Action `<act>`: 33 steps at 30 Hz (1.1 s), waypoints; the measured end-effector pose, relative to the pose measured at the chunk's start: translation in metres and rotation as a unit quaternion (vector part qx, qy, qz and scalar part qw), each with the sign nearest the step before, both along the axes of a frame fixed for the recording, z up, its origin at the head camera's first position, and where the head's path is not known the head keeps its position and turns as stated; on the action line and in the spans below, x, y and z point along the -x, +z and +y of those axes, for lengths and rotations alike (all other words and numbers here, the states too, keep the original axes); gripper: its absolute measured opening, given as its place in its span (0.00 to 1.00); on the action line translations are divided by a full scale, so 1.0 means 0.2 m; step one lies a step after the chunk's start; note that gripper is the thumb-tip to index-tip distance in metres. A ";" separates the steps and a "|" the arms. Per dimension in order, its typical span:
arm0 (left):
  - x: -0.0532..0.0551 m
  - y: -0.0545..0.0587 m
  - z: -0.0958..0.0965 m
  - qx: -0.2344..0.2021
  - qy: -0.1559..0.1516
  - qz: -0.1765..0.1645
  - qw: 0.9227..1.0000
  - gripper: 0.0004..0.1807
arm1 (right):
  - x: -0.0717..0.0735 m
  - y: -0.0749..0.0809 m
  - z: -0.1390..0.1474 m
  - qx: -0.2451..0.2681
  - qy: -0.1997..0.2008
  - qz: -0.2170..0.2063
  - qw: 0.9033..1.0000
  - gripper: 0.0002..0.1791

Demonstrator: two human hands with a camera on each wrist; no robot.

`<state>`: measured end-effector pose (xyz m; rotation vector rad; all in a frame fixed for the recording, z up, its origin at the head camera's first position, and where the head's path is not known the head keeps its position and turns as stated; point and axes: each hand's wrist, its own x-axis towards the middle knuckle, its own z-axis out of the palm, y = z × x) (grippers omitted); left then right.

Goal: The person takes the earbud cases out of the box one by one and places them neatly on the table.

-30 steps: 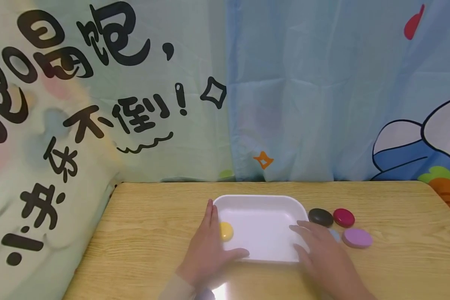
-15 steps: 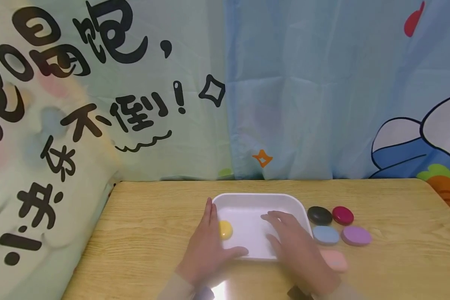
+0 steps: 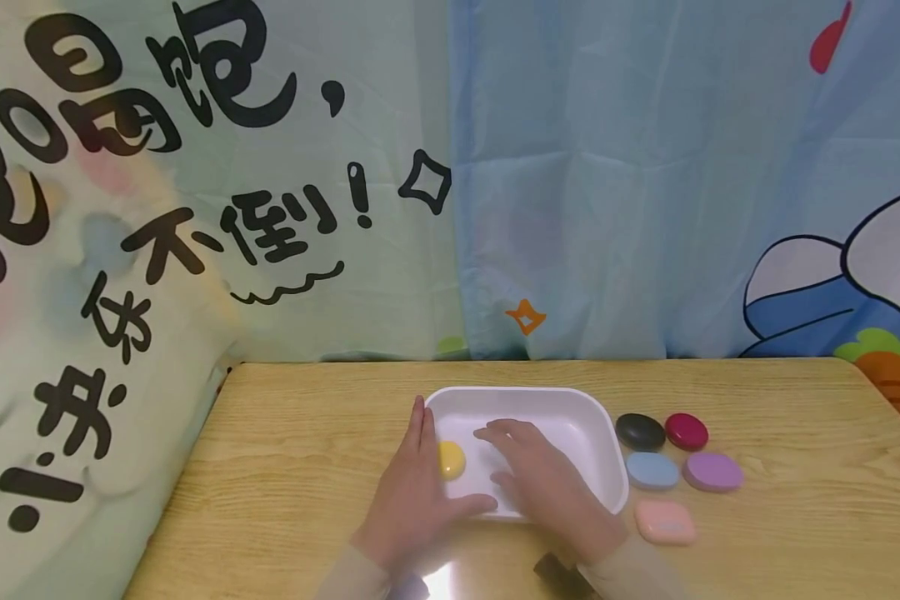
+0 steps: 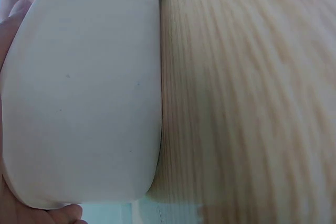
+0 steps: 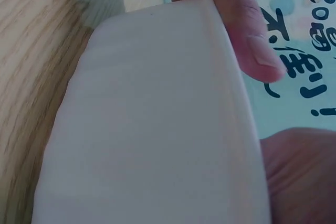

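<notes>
A white rectangular tray point(image 3: 570, 446) with rounded corners sits on the wooden table. My left hand point(image 3: 416, 492) holds it at the left end, fingers along the outer side and thumb over the near rim; in the left wrist view its fingertips point(image 4: 65, 213) wrap the tray's end. Inside the tray, right beside that hand, lies a smooth yellow round piece point(image 3: 452, 460). My right hand point(image 3: 543, 479) reaches over the near rim into the tray, fingers loosely bent, nothing seen in them, fingertips a short way right of the yellow piece. Its palm point(image 5: 302, 177) shows beyond the rim in the right wrist view.
To the tray's right lie a black oval piece point(image 3: 641, 432), a dark red round one point(image 3: 686, 432), a light blue oval point(image 3: 652, 471), a purple oval point(image 3: 712, 472) and a pink rounded block point(image 3: 665, 522). A printed curtain point(image 3: 607, 208) hangs behind the table point(image 3: 307, 442).
My right hand has moved left from the tray's right rim to over its middle, uncovering the light blue and pink pieces. My left hand stays at the tray's left end.
</notes>
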<state>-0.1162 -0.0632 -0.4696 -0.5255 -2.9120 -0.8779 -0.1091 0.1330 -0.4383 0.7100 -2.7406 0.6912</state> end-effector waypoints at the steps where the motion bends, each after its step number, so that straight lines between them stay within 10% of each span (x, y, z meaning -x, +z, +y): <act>1: 0.00 0.00 0.00 0.000 -0.001 0.002 1.000 0.74 | 0.00 0.00 0.00 -0.001 0.009 0.000 1.000 0.26; 33: -0.01 0.03 0.00 -0.006 0.002 -0.043 0.999 0.76 | 0.13 -0.03 -0.12 -0.036 0.111 -0.107 0.987 0.28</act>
